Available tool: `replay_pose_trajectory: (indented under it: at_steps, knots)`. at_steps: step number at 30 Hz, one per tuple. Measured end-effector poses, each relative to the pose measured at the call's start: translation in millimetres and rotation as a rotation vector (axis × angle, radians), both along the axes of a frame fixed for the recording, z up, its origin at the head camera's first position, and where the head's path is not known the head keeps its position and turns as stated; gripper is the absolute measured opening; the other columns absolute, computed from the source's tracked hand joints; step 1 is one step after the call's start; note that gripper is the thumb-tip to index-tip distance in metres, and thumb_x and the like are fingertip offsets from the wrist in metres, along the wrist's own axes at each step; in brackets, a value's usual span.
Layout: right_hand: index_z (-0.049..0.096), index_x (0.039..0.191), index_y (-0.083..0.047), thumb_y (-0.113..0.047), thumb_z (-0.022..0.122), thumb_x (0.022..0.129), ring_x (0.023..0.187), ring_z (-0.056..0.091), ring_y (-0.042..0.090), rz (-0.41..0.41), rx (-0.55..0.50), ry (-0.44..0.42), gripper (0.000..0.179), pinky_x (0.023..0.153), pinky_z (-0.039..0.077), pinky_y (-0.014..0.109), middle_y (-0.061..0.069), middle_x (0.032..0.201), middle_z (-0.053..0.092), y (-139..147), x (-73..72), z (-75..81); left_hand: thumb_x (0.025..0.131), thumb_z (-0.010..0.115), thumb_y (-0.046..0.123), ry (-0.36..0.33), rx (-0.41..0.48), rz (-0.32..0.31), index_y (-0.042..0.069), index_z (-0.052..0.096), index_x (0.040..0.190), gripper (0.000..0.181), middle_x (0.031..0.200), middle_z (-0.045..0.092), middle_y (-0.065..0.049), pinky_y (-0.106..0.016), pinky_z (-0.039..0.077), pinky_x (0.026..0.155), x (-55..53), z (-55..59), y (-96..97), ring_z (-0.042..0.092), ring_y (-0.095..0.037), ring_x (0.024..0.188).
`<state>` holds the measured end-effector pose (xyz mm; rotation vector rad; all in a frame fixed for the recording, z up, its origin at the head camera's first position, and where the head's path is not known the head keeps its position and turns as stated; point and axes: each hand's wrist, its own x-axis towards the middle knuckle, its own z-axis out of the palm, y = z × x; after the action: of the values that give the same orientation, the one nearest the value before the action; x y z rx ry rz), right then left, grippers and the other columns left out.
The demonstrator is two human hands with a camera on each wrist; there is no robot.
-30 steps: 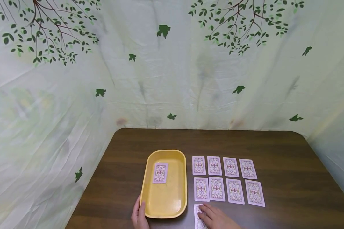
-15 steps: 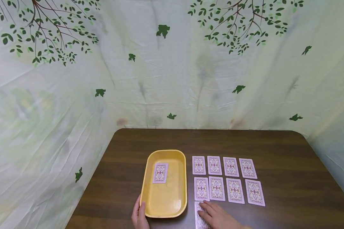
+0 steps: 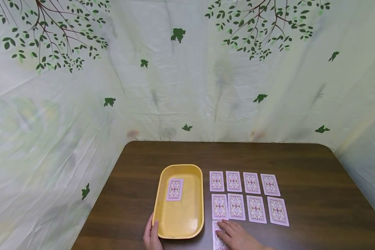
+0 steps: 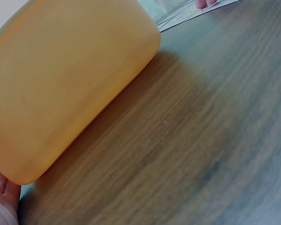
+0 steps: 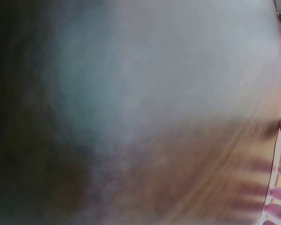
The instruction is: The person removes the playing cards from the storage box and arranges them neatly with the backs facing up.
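In the head view my left hand [image 3: 152, 236] grips the near left corner of a yellow tray [image 3: 181, 236], its thumb over the corner and its fingers along the outer side. The left wrist view shows the tray's outer wall [image 4: 70, 79] with part of that hand at the lower left. One playing card [image 3: 174, 189] lies face down inside the tray. My right hand [image 3: 239, 236] rests its extended fingertips on another face-down playing card [image 3: 217, 239] at the near edge of view, partly covering it. In the right wrist view the fingertips [image 5: 280, 193] show at the right edge.
Two rows of face-down playing cards [image 3: 251, 182] lie right of the tray, just beyond my right hand. They sit on a dark wooden table [image 3: 315, 187]. A pale curtain [image 3: 193, 86] with printed leaves hangs behind and at both sides.
The card under my right fingertips has slid slightly away from me, up to the second row's near edge. My left hand and the tray have stayed in place.
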<state>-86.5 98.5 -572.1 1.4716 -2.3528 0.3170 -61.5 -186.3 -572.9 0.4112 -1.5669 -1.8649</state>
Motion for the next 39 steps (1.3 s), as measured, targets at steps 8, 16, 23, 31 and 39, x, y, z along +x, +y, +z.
replay_pose_trajectory:
  at_steps: [8, 16, 23, 31, 39]
  knots:
    - [0.061, 0.114, -0.012, -0.055, 0.05, 0.087, 0.108, 0.05, 0.025, -0.028, 0.023, 0.003, 0.052, 0.084, 0.043, 0.038, 0.01, 0.119, 0.054, -1.1, 1.9, -1.2, 0.094, 0.048, 0.003, -0.042, 0.027, 0.017, -0.022, 0.045, 0.12, 0.036, 0.103, 0.06, 0.017, -0.013, 0.043, 0.079, 0.5, 0.6, 0.9, 0.055, 0.002, 0.094]
    - [0.06, 0.113, -0.007, -0.047, 0.06, 0.084, 0.107, 0.051, 0.028, 0.024, -0.061, 0.031, 0.049, 0.082, 0.043, 0.04, 0.012, 0.117, 0.054, -3.2, -9.3, 7.4, 0.094, 0.049, 0.006, -0.138, 0.039, 0.054, -0.021, 0.045, 0.121, 0.038, 0.101, 0.059, 0.017, -0.012, 0.043, 0.077, 0.5, 3.0, 2.5, 0.055, 0.003, 0.091]
    - [0.059, 0.115, -0.005, -0.027, 0.072, 0.077, 0.106, 0.05, 0.025, -0.021, -0.168, -0.079, 0.045, 0.085, 0.044, 0.041, 0.013, 0.115, 0.053, -12.1, -43.8, 52.7, 0.094, 0.048, 0.003, -0.069, 0.02, 0.029, -0.022, 0.044, 0.12, 0.037, 0.101, 0.06, 0.018, -0.012, 0.043, 0.078, 0.9, 2.6, 1.4, 0.055, 0.002, 0.093]
    - [0.059, 0.114, -0.004, -0.023, 0.07, 0.08, 0.109, 0.05, 0.027, -0.05, -0.213, -0.13, 0.04, 0.091, 0.042, 0.041, 0.013, 0.115, 0.054, -39.4, -91.4, 95.5, 0.094, 0.048, 0.005, -0.117, 0.025, 0.048, -0.021, 0.044, 0.12, 0.037, 0.101, 0.059, 0.018, -0.012, 0.043, 0.077, 3.0, 5.0, 1.0, 0.055, 0.003, 0.092]
    - [0.06, 0.113, -0.001, -0.023, 0.068, 0.082, 0.106, 0.051, 0.029, 0.015, -0.154, -0.138, 0.039, 0.091, 0.042, 0.04, 0.017, 0.114, 0.055, -77.1, -107.5, 108.5, 0.094, 0.049, 0.006, -0.108, 0.004, 0.041, -0.02, 0.046, 0.12, 0.037, 0.104, 0.059, 0.016, -0.013, 0.044, 0.077, 1.4, 3.2, 1.1, 0.055, 0.001, 0.092]
